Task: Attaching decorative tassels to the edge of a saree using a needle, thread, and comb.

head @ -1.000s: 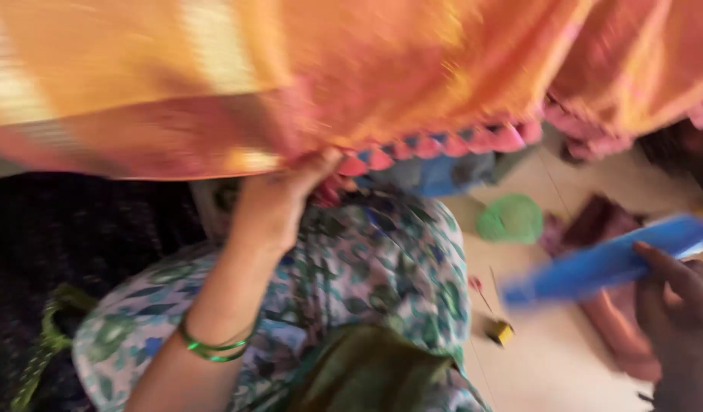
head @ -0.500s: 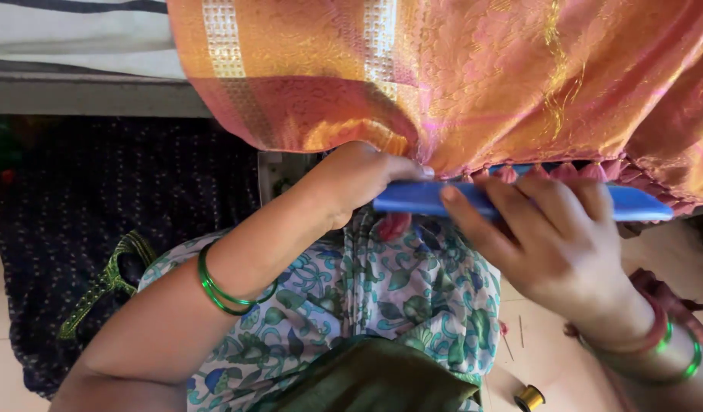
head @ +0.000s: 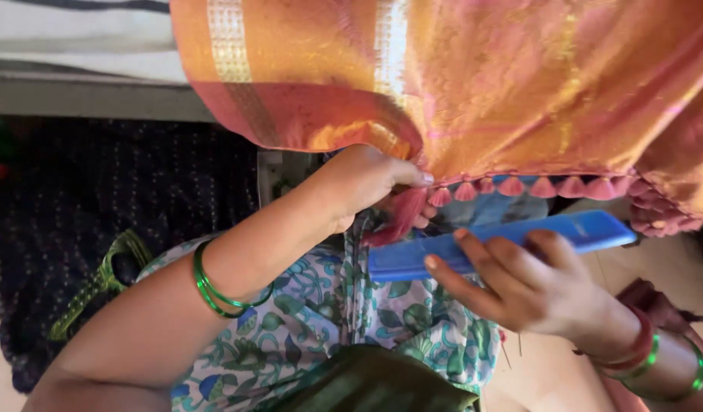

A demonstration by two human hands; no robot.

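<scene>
Left hand (head: 363, 187) pinching pink tassel (head: 401, 217) on orange cloth (head: 519, 84), right hand (head: 519, 286) gripping blue comb (head: 504, 240)

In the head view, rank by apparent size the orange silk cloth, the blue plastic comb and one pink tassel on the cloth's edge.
1. Orange silk cloth, largest by far.
2. Blue plastic comb, held by the right hand.
3. Pink tassel, smallest.

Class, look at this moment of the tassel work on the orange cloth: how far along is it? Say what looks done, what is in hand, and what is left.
Done: a row of pink tassels already hangs along the edge of the orange cloth. In hand: the left hand pinches a longer pink tassel at that edge, while the right hand holds a blue comb just below. Left: this longer tassel looks unfinished beside the others; how much of the edge remains cannot be seen.
</scene>
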